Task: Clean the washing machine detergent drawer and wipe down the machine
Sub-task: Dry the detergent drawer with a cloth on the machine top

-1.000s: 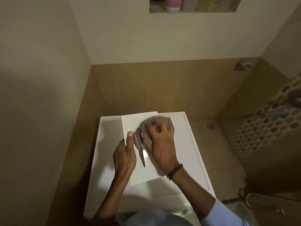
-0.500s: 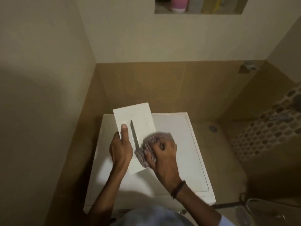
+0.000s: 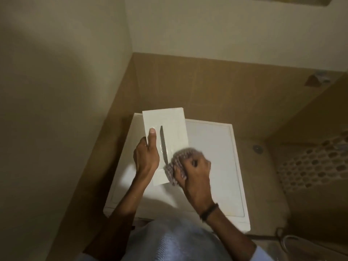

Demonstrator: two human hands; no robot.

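Our left hand (image 3: 146, 157) grips the white detergent drawer (image 3: 165, 136) by its left edge, thumb flat on top, above the washing machine (image 3: 212, 151). Our right hand (image 3: 194, 170) bunches a grey cloth (image 3: 178, 159), apparently pressed against the drawer's lower right edge.

The room is dim and warm-toned. My cloth (image 3: 179, 161) and the fingers of my right grip (image 3: 192, 172) smear with motion blur; my left grip (image 3: 147, 157) is sharper. The white surface (image 3: 212, 151) is the brightest area, with a soft glow patch just left of my left wrist. My arms cast dark shadows toward me. Walls bend at the frame edges, and the corners fall darker.
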